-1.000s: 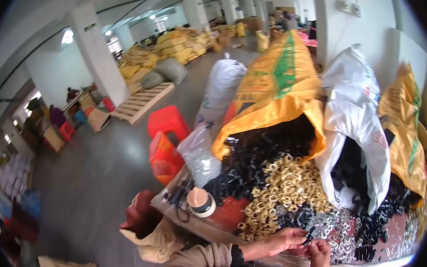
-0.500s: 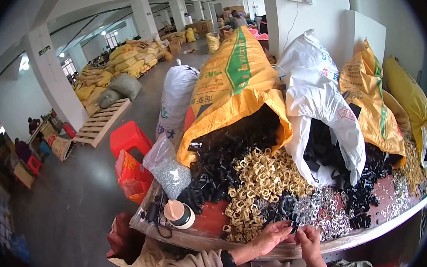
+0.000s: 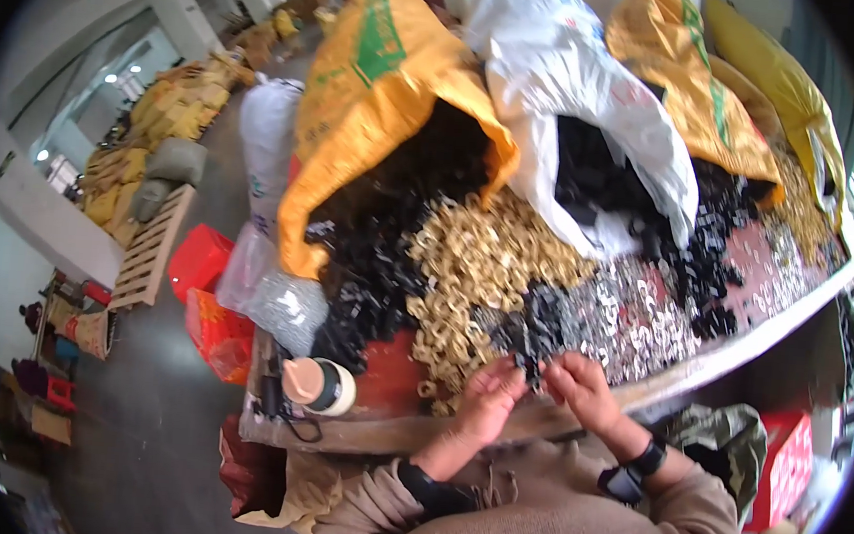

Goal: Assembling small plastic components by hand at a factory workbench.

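Near the front edge of the table, my left hand (image 3: 492, 401) and my right hand (image 3: 583, 388) meet over the heaps of small parts. A small black buckle-like part (image 3: 531, 374) is pinched in the fingertips of my left hand. The right fingers are closed against its other side; whether they grip a second small piece is too blurred to tell. Just beyond my hands lie gold ring-shaped fittings (image 3: 487, 272), black parts (image 3: 544, 314) and loose silver fittings (image 3: 633, 328).
An orange sack (image 3: 333, 119) and a white sack (image 3: 543, 65) spill black parts onto the red tabletop (image 3: 387, 369). A lidded cup (image 3: 322, 386) stands at the left corner by a clear bag (image 3: 293, 312). A red stool (image 3: 199, 259) is on the floor at left.
The head view has shifted, so the table and sacks appear higher and farther left. Both hands stay together at the table's front edge with the black part between them.
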Available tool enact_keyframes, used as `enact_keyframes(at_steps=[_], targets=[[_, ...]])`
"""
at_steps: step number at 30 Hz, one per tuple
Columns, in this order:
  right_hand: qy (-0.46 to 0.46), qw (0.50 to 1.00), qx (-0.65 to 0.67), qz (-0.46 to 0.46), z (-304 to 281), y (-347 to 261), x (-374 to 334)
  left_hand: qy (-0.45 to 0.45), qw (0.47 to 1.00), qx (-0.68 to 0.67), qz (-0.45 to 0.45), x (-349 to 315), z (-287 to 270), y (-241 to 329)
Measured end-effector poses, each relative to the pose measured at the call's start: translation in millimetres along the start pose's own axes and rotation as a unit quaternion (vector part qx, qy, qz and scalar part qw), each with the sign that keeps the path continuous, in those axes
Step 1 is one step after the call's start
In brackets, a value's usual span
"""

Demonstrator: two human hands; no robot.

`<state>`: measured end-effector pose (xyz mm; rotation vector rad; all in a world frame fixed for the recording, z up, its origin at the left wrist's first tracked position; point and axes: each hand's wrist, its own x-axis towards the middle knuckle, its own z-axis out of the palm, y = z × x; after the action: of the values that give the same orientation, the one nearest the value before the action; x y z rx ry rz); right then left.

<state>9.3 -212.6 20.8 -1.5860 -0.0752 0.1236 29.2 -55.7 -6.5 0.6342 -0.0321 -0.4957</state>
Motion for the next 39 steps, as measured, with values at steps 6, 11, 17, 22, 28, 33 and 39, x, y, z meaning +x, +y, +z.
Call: enact_keyframes(at_steps=[6,11,17,22,28,33,39], targets=[[-0.067,0.989,0.115,0.06,-12.2,-9.0,11.0,-0.091,0.995,0.037,0.023,2.4,5.8,13.6],[-0.121,0.98,0.142,0.062,-19.5,-0.8,8.7,-0.106,0.991,0.077,0.004,-2.1,1.3,12.3],[-0.144,0.979,0.131,0.067,-20.0,-2.9,-2.0,-0.086,0.994,0.074,-0.001,-12.3,4.1,7.1],[-0.122,0.981,0.146,0.043,-21.2,1.9,-7.7,-0.059,0.995,0.082,-0.013,-16.8,8.2,5.3],[-0.088,0.989,0.114,-0.028,-13.7,7.3,-10.0,-0.056,0.994,0.093,-0.024,-14.4,10.0,4.0],[-0.082,0.984,0.159,0.007,-16.8,9.7,-7.5,-0.089,0.992,0.079,-0.052,-9.6,4.8,4.3],[-0.124,0.984,0.116,-0.052,-19.0,13.9,-3.8,-0.075,0.993,0.036,-0.089,-10.7,1.6,3.3]])
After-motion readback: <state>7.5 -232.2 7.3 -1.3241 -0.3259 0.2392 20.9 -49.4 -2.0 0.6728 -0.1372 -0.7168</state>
